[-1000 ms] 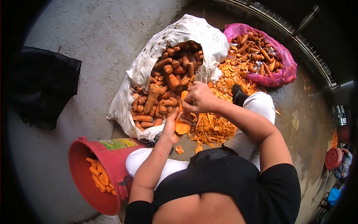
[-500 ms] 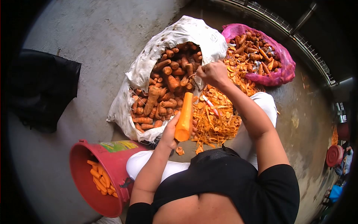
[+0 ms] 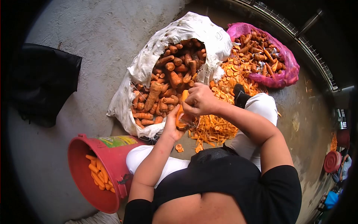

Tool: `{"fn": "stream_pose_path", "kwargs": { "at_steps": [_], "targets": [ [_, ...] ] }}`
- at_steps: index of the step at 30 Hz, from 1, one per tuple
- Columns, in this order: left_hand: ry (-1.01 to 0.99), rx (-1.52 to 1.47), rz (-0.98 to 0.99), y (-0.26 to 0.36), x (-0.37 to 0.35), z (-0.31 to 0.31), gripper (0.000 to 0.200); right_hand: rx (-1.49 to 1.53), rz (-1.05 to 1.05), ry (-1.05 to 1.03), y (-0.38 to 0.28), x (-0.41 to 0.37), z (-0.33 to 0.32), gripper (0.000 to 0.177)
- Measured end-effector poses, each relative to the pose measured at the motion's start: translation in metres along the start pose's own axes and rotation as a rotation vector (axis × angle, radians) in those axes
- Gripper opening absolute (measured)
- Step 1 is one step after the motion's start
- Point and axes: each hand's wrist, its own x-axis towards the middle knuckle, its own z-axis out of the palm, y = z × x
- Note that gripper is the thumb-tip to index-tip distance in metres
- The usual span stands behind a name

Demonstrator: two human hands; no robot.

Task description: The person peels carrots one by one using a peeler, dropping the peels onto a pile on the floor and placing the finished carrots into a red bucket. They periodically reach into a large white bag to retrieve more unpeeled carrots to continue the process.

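A peeled orange carrot [image 3: 179,118] is gripped in my left hand [image 3: 171,126], its fingers wrapped round the near part. Over the carrot is my right hand [image 3: 201,99], closed on what looks like a peeler [image 3: 192,121], blurred by motion and mostly covered by the fingers. Part of the carrot is hidden behind my right hand. Just beyond both hands, a white woven sack [image 3: 143,59] lies open, full of unpeeled carrots [image 3: 152,96]. Under and past my right forearm spreads a heap of orange peelings [image 3: 218,128] and cut slices.
A red bucket [image 3: 97,149] lies tipped at my left with peeled carrots [image 3: 99,173] inside. Behind the heap stands a pink bag [image 3: 291,71] of carrots and scraps. Black cloth [image 3: 48,82] lies at far left. My dark shoe [image 3: 240,96] rests by the peelings.
My right hand has come down and toward me from the sack's edge onto the carrot. The carrot's near end, in plain view before, is now partly covered.
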Motion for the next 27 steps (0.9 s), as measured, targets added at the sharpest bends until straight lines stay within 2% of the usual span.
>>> {"fn": "stream_pose_path", "kwargs": {
  "at_steps": [7,9,12,13,14,15,16,18,21,24,25,27],
  "targets": [
    [-0.064,0.052,0.091,0.002,0.002,-0.010,0.036,0.023,0.059,0.108,0.010,0.001,0.009,0.030],
    [-0.020,0.060,0.147,0.002,0.002,-0.007,0.036,0.067,0.056,0.173,0.013,0.003,0.013,0.030],
    [-0.047,0.157,0.139,0.003,-0.009,0.001,0.038,-0.034,0.088,0.130,0.021,0.004,0.011,0.030],
    [-0.095,0.225,0.105,0.001,-0.016,0.000,0.038,-0.123,0.128,0.209,0.038,0.007,0.005,0.032],
    [-0.142,0.296,0.068,0.001,-0.024,0.001,0.039,-0.183,0.259,0.168,0.053,0.007,-0.005,0.035],
    [-0.064,0.276,0.057,-0.006,-0.030,0.010,0.042,-0.098,0.569,-0.033,0.059,0.013,-0.024,0.035],
    [-0.102,0.279,0.047,-0.010,-0.032,0.009,0.043,-0.370,0.418,0.023,0.080,0.009,-0.023,0.038],
    [-0.175,0.282,0.034,-0.012,-0.034,0.008,0.044,-0.586,0.565,0.028,0.099,0.001,-0.027,0.040],
    [-0.106,0.188,0.057,-0.003,-0.032,0.013,0.044,-0.579,0.603,0.093,0.092,0.004,-0.023,0.039],
    [-0.093,0.098,0.069,0.006,-0.014,-0.004,0.044,-0.187,0.661,-0.007,0.045,0.022,-0.023,0.036],
    [-0.077,0.074,0.081,0.008,-0.008,-0.008,0.043,-0.238,0.374,0.071,0.043,0.019,-0.014,0.034],
    [-0.026,0.044,0.116,0.012,-0.003,-0.006,0.039,-0.162,0.191,0.125,0.027,0.013,-0.008,0.033]
  ]
}}
